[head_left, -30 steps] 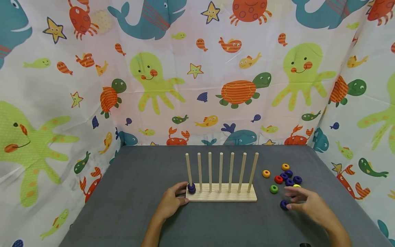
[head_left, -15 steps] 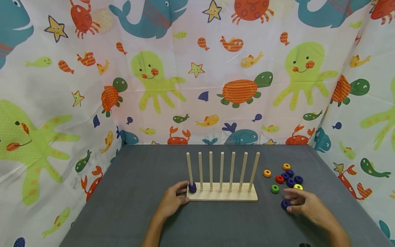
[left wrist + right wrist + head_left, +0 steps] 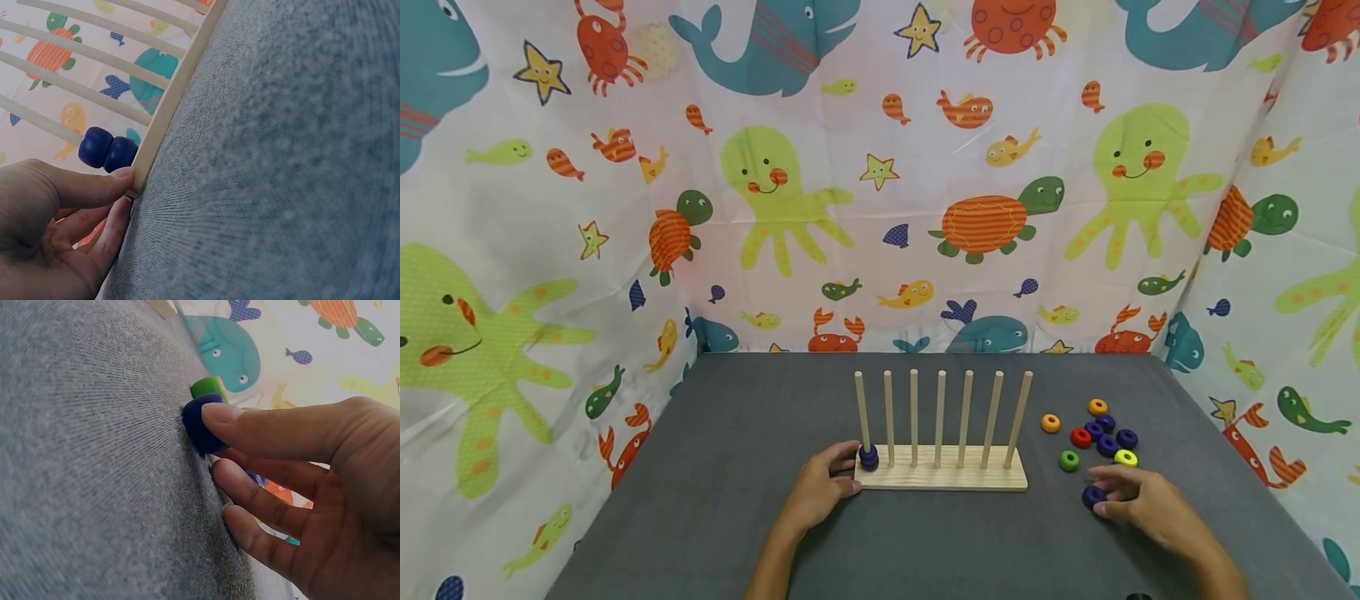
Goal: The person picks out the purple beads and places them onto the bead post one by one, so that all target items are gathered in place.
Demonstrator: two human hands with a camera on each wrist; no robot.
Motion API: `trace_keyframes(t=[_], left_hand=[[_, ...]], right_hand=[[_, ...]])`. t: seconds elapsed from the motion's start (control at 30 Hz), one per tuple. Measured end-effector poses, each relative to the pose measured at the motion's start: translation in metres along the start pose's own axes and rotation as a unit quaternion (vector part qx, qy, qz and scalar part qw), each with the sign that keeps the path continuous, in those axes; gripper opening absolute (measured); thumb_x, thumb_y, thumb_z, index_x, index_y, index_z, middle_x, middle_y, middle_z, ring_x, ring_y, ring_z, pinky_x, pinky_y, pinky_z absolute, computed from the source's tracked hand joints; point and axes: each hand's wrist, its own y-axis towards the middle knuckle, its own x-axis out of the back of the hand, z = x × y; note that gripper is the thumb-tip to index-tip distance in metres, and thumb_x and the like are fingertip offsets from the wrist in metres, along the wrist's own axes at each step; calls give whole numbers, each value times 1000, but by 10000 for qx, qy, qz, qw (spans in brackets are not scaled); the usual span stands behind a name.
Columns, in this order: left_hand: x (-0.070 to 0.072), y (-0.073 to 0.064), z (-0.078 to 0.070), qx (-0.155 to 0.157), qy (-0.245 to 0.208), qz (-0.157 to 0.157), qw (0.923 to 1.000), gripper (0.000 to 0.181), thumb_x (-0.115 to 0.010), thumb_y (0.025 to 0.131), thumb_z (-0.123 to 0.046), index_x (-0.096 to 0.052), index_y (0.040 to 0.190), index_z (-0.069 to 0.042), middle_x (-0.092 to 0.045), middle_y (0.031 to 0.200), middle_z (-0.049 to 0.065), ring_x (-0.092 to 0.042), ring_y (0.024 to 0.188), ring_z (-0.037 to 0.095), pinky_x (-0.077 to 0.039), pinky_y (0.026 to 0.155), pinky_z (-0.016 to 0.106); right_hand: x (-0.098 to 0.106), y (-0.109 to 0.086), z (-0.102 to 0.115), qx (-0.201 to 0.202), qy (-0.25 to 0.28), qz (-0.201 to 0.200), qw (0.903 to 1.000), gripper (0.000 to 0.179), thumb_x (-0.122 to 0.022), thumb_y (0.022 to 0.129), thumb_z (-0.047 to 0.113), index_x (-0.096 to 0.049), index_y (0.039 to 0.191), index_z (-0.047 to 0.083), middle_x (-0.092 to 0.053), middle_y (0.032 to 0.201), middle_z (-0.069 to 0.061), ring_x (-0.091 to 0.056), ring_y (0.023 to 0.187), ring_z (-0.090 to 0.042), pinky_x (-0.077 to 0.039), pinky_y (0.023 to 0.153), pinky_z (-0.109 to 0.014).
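A pale wooden peg board (image 3: 943, 480) with a row of several upright pegs stands on the table. Its leftmost peg carries two stacked dark blue beads (image 3: 868, 457), also seen beside the thumb in the left wrist view. My left hand (image 3: 817, 489) grips the board's left end, thumb on the front edge (image 3: 139, 181). To the right, my right hand (image 3: 1146, 507) pinches a loose dark blue bead (image 3: 203, 425) that sits on the cloth. The thumb lies on its near side; the index finger is mostly hidden. The other fingers are loosely bent.
Beyond my right hand lie a green bead (image 3: 1069, 461), a red bead (image 3: 1080, 437), a yellow bead (image 3: 1126, 457), two orange beads (image 3: 1050, 423) and several dark blue beads (image 3: 1107, 445). Grey cloth (image 3: 715, 533) covers the table. A patterned curtain (image 3: 865, 250) encloses the back and sides.
The right fingers have shifted slightly lower around the dark blue bead, and the yellow bead behind them shows more fully. The left hand and the peg board stay put; the head view drifts slightly.
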Motion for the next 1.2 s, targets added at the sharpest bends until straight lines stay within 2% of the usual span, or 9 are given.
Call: trace_keyframes(t=[0.2, 0.33, 0.47, 0.6, 0.87, 1.0, 1.2], left_hand=[[0, 1, -1, 24, 59, -4, 10000, 62, -75, 87, 8, -60, 147, 0, -62, 143, 26, -65, 128, 42, -62, 97, 39], [0, 0, 0, 42, 77, -13, 10000, 62, -75, 86, 8, -60, 146, -1, -63, 142, 26, -65, 127, 41, -62, 96, 38], [-1, 0, 1, 73, 120, -5, 9999, 62, -76, 87, 8, -61, 146, -2, -64, 141, 25, -66, 127, 40, -62, 95, 35], [-1, 0, 1, 63, 134, -14, 9999, 62, -75, 87, 8, -61, 146, -2, -64, 141, 25, -66, 126, 40, -62, 95, 35], [-2, 1, 1, 79, 164, -55, 9998, 61, -75, 86, 9, -61, 145, -2, -64, 141, 25, -66, 126, 40, -62, 95, 36], [-2, 1, 1, 76, 153, -57, 9998, 61, -75, 86, 9, -61, 145, -2, -64, 141, 25, -66, 126, 40, -62, 95, 36], [-2, 0, 0, 78, 121, -52, 9999, 61, -75, 86, 8, -62, 145, -2, -65, 140, 24, -66, 126, 39, -62, 95, 37]], right_hand=[[-1, -2, 0, -25, -10, -94, 10000, 54, -86, 89, 31, -71, 132, 1, -75, 110, -5, -67, 93, -18, -55, 69, -30], [-2, -3, 3, 65, -51, -131, 9999, 56, -83, 91, 38, -71, 132, 1, -75, 114, -8, -66, 95, -19, -55, 71, -29], [-3, -3, 9, -6, -72, -254, 9997, 58, -83, 91, 44, -73, 130, 3, -74, 120, -12, -66, 99, -20, -56, 75, -31], [-5, -3, 16, -9, -108, -410, 9991, 56, -81, 92, 46, -73, 129, 4, -73, 117, -11, -66, 99, -21, -57, 77, -32], [-12, -7, 39, 341, -239, -721, 9965, 53, -81, 93, 44, -73, 130, 8, -72, 108, -6, -62, 94, -21, -54, 74, -31], [-15, -12, 53, 541, -280, -908, 9940, 52, -80, 93, 46, -74, 131, 10, -73, 114, -8, -63, 95, -21, -52, 71, -29], [-22, -18, 73, 936, -150, -1197, 9883, 51, -80, 95, 42, -73, 132, 9, -75, 119, -10, -68, 95, -20, -57, 71, -26]])
